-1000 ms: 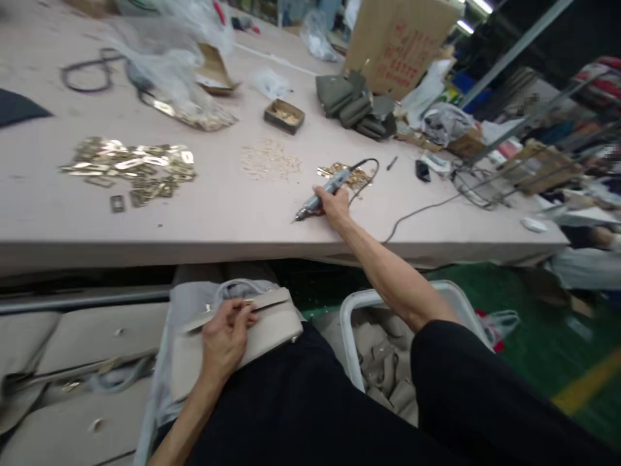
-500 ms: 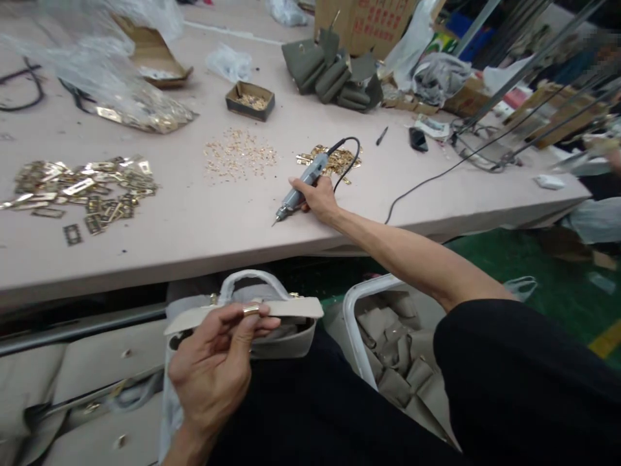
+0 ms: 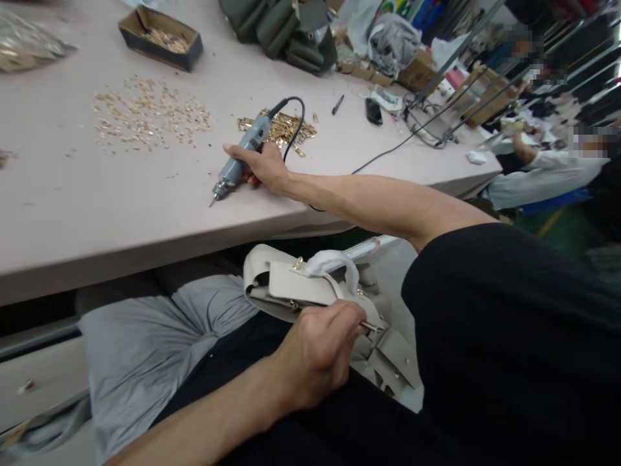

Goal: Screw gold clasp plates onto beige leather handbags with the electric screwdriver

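Note:
My right hand (image 3: 264,168) rests on the pale table (image 3: 97,207), closed around a grey corded electric screwdriver (image 3: 240,158) whose tip points down-left onto the tabletop. My left hand (image 3: 323,346) is low over my lap, fingers closed on the edge of a small beige handbag (image 3: 301,288) with a white-wrapped handle (image 3: 334,262) and gold fittings. The bag lies tilted on its side over my black-trousered leg. A grey cloth (image 3: 150,343) is spread on my lap to the left of it.
Small gold screws (image 3: 150,113) are scattered on the table, gold metal parts (image 3: 286,126) lie behind the screwdriver, and a brown cardboard tray (image 3: 160,39) stands at the back. Olive-green bags (image 3: 281,26) are piled far back. Another person's sleeve (image 3: 538,178) shows at right.
My left hand has carried the handbag rightward across my lap and tipped it onto its side. My right hand stays on the screwdriver. The view has swung right and closer.

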A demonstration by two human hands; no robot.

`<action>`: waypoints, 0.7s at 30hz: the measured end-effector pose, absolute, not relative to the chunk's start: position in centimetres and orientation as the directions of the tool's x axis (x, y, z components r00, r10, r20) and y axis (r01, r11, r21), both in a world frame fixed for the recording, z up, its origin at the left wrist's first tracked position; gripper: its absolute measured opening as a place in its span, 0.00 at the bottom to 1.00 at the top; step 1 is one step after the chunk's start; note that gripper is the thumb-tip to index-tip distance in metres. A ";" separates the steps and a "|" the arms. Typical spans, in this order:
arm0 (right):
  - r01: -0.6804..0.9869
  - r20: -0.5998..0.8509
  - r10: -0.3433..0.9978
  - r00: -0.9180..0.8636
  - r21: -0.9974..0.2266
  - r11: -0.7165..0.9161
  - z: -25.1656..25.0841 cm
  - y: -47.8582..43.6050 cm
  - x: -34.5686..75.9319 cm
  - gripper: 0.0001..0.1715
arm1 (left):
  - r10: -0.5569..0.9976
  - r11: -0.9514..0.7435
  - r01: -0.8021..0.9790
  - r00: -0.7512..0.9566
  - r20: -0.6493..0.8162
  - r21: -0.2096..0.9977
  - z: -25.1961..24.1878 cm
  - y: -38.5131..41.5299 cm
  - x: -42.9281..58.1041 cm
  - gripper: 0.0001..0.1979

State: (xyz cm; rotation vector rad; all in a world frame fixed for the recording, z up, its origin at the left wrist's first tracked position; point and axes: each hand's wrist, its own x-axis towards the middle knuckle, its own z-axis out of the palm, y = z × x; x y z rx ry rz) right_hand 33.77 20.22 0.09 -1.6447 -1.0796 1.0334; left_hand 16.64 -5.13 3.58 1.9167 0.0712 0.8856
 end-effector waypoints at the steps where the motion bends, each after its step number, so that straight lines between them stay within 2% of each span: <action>1: 0.226 -0.142 0.954 0.264 -0.952 -0.204 0.1 20.2 33.8 0.41 | 0.399 -0.502 -0.303 0.749 0.528 0.810 2.6 -5.5 17.4 0.09; 6: 0.314 -0.096 0.960 0.262 -0.932 -0.179 -0.5 20.5 33.9 0.35 | 0.350 -0.431 -0.247 0.841 0.413 0.868 -1.3 -6.3 18.7 0.09; 9: 0.312 -0.142 0.959 0.244 -0.925 -0.216 -0.6 20.8 33.8 0.31 | 0.316 -0.407 -0.247 0.865 0.389 0.879 -1.6 -6.5 18.3 0.09; 14: 0.282 -0.220 0.950 0.221 -0.918 -0.278 -0.1 20.6 33.6 0.31 | 0.363 -0.327 -0.267 0.850 0.382 0.906 -0.9 -6.0 17.8 0.09; 18: 0.362 -0.133 0.958 0.255 -0.905 -0.222 -0.6 20.6 34.0 0.29 | 0.424 -0.273 -0.274 0.826 0.371 0.922 -1.5 -4.9 17.9 0.09; 21: 0.354 -0.047 0.955 0.293 -0.923 -0.154 0.9 19.8 33.1 0.26 | 0.436 -0.315 -0.217 0.832 0.344 0.924 -0.5 -4.9 17.3 0.08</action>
